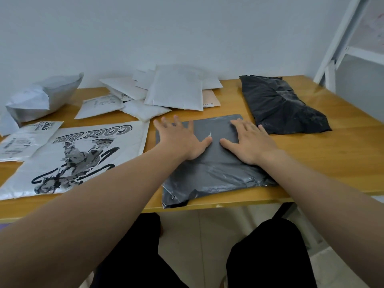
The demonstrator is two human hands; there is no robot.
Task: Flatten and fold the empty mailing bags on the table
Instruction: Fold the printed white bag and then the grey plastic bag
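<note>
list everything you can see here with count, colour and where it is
grey bag: 1, dark grey, flat at the table's near edge, under both hands
black bag: 1, black, crumpled, right of the grey bag
printed bag: 1, white with black cartoon print, left of the grey bag
labelled bag: 1, white with a printed label, far left, partly on the printed bag
puffed bag: 1, silver-grey, back left corner
pile of bags: several, mostly white, one pinkish, back middle by the wall
table: 1, light wood
wall: 1, pale
frame: 1, white, back right
left hand: open, pressing flat on the grey bag
right hand: open, pressing flat on the grey bag
</note>
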